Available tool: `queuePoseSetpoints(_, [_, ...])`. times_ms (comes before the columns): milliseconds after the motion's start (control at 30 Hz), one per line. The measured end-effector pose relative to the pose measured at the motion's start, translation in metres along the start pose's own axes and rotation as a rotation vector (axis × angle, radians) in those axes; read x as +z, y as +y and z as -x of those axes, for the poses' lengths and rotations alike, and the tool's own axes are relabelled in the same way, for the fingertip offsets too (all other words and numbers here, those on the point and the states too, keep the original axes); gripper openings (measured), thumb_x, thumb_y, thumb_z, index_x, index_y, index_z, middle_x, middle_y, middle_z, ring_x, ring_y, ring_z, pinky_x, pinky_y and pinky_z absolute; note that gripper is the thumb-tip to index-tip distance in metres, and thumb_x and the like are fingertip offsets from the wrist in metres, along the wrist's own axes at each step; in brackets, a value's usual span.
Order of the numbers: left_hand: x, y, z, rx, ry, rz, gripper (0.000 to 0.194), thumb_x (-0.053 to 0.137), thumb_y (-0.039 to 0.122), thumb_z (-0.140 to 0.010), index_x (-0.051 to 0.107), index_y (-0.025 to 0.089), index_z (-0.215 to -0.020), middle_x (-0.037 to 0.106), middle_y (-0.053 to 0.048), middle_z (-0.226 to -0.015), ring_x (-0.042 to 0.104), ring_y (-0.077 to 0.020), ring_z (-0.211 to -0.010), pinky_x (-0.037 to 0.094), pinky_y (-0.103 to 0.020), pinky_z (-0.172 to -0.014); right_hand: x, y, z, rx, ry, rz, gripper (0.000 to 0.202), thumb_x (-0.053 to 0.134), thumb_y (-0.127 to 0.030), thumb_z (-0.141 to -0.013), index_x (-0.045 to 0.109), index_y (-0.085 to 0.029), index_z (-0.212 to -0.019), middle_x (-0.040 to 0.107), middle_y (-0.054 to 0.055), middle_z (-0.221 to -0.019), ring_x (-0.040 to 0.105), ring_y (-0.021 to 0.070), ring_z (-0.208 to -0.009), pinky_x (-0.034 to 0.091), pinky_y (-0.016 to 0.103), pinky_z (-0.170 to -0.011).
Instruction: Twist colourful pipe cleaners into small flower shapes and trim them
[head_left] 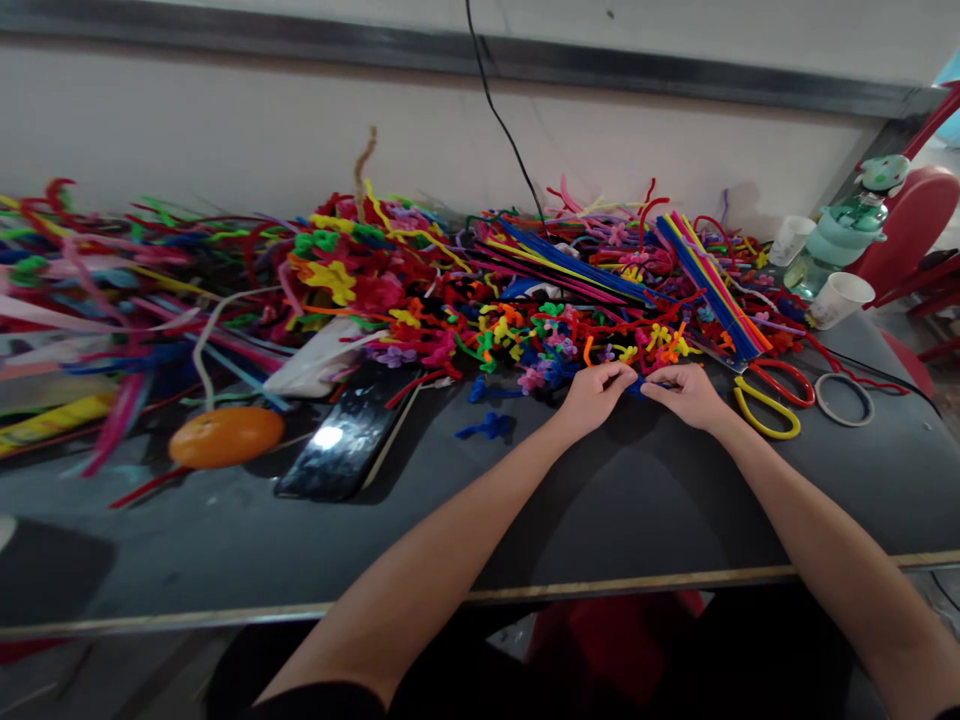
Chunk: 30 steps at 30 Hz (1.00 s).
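My left hand [598,397] and my right hand [686,393] are close together above the dark table [600,520], at the front of a heap of colourful pipe cleaners [540,340]. Between my fingertips is a small blue pipe cleaner piece [637,386], gripped from both sides. Its shape is mostly hidden by the fingers. Left of my hands lies a blue pipe cleaner shape [489,427]. Yellow, orange and pink twisted shapes sit just behind them.
Scissors [772,400] with red and yellow handles and a grey ring [844,399] lie at right. Paper cups [841,298] stand behind. A phone [349,435] and an orange [226,437] are at left. A black cable [499,120] hangs down the wall.
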<state>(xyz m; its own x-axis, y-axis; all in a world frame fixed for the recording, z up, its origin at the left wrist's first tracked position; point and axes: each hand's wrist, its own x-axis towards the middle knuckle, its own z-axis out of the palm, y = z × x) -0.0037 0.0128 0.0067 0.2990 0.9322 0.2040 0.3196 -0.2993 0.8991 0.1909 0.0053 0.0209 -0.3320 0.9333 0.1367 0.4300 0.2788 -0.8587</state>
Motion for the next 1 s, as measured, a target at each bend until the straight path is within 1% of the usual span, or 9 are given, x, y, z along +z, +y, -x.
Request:
queuePoseSetpoints(100, [0.000, -0.001, -0.001, -0.017, -0.011, -0.005, 0.026, 0.057, 0.038, -0.090, 0.071, 0.018, -0.081, 0.073, -0.002, -0.078, 0.067, -0.0179, -0.079, 0.051, -0.027, -0.075, 0.000, -0.001, 0.000, -0.003, -0.005, 0.021, 0.023, 0.068, -0.039, -0.083, 0.078, -0.018, -0.080, 0.078, 0.004, -0.077, 0.069, 0.0166, -0.067, 0.051, 0.026, -0.062])
queuePoseSetpoints(167, [0.000, -0.001, -0.001, -0.030, 0.007, 0.005, 0.027, 0.057, 0.037, -0.090, 0.071, 0.017, -0.081, 0.074, -0.002, -0.079, 0.067, -0.0181, -0.079, 0.051, -0.028, -0.076, 0.001, 0.000, 0.000, -0.002, 0.004, 0.007, 0.023, 0.067, -0.038, -0.083, 0.078, -0.018, -0.081, 0.078, 0.004, -0.079, 0.070, 0.0175, -0.069, 0.052, 0.026, -0.062])
queuePoseSetpoints(333, [0.003, -0.001, -0.001, -0.030, 0.045, 0.107, 0.026, 0.060, 0.038, -0.088, 0.073, 0.016, -0.088, 0.076, -0.006, -0.088, 0.070, -0.0201, -0.084, 0.054, -0.030, -0.080, 0.004, -0.001, 0.000, 0.006, 0.111, -0.029, 0.026, 0.067, -0.040, -0.081, 0.077, -0.017, -0.080, 0.078, 0.006, -0.078, 0.071, 0.0182, -0.069, 0.053, 0.026, -0.062])
queuePoseSetpoints(467, [0.004, -0.003, -0.002, -0.028, 0.060, 0.092, 0.021, 0.064, 0.035, -0.086, 0.074, 0.016, -0.089, 0.077, -0.005, -0.088, 0.071, -0.0206, -0.085, 0.055, -0.032, -0.081, 0.004, -0.003, 0.000, -0.020, 0.130, 0.046, 0.026, 0.065, -0.039, -0.083, 0.077, -0.017, -0.081, 0.077, 0.004, -0.073, 0.067, 0.0158, -0.062, 0.049, 0.025, -0.058])
queuePoseSetpoints(567, [0.004, -0.005, -0.004, -0.039, 0.099, 0.076, 0.022, 0.063, 0.035, -0.086, 0.074, 0.016, -0.088, 0.077, -0.005, -0.088, 0.071, -0.0207, -0.086, 0.055, -0.033, -0.083, 0.005, -0.002, 0.000, -0.053, 0.152, 0.068, 0.022, 0.063, -0.034, -0.085, 0.078, -0.018, -0.084, 0.078, 0.005, -0.077, 0.070, 0.0178, -0.068, 0.052, 0.028, -0.065])
queuePoseSetpoints(667, [0.003, -0.007, -0.004, -0.079, 0.135, 0.085, 0.025, 0.063, 0.038, -0.086, 0.075, 0.017, -0.088, 0.077, -0.005, -0.087, 0.070, -0.0205, -0.084, 0.054, -0.032, -0.079, 0.007, 0.000, -0.001, -0.066, 0.179, 0.055, 0.020, 0.062, -0.031, -0.086, 0.078, -0.019, -0.087, 0.079, 0.006, -0.084, 0.073, 0.0202, -0.076, 0.054, 0.030, -0.073])
queuePoseSetpoints(833, [0.003, -0.008, -0.002, -0.121, 0.147, 0.149, 0.032, 0.059, 0.045, -0.087, 0.073, 0.016, -0.085, 0.070, -0.003, -0.070, 0.062, -0.0156, -0.067, 0.050, -0.027, -0.063, 0.010, 0.001, -0.003, -0.073, 0.228, 0.150, 0.020, 0.060, -0.029, -0.089, 0.078, -0.020, -0.090, 0.080, 0.006, -0.089, 0.074, 0.0214, -0.082, 0.055, 0.032, -0.077])
queuePoseSetpoints(900, [0.004, -0.008, -0.002, -0.115, 0.130, 0.166, 0.032, 0.061, 0.045, -0.085, 0.073, 0.016, -0.086, 0.069, -0.003, -0.071, 0.061, -0.0147, -0.065, 0.049, -0.026, -0.063, 0.011, 0.001, -0.003, -0.079, 0.223, 0.184, 0.020, 0.060, -0.029, -0.090, 0.078, -0.021, -0.091, 0.080, 0.006, -0.091, 0.075, 0.0216, -0.083, 0.055, 0.032, -0.076])
queuePoseSetpoints(1000, [0.004, -0.010, -0.002, -0.086, 0.104, 0.159, 0.031, 0.068, 0.044, -0.080, 0.073, 0.015, -0.090, 0.073, -0.005, -0.079, 0.065, -0.0163, -0.071, 0.052, -0.029, -0.069, 0.013, 0.000, -0.002, -0.103, 0.221, 0.245, 0.019, 0.060, -0.027, -0.091, 0.078, -0.023, -0.093, 0.080, 0.006, -0.093, 0.075, 0.0223, -0.086, 0.055, 0.033, -0.077])
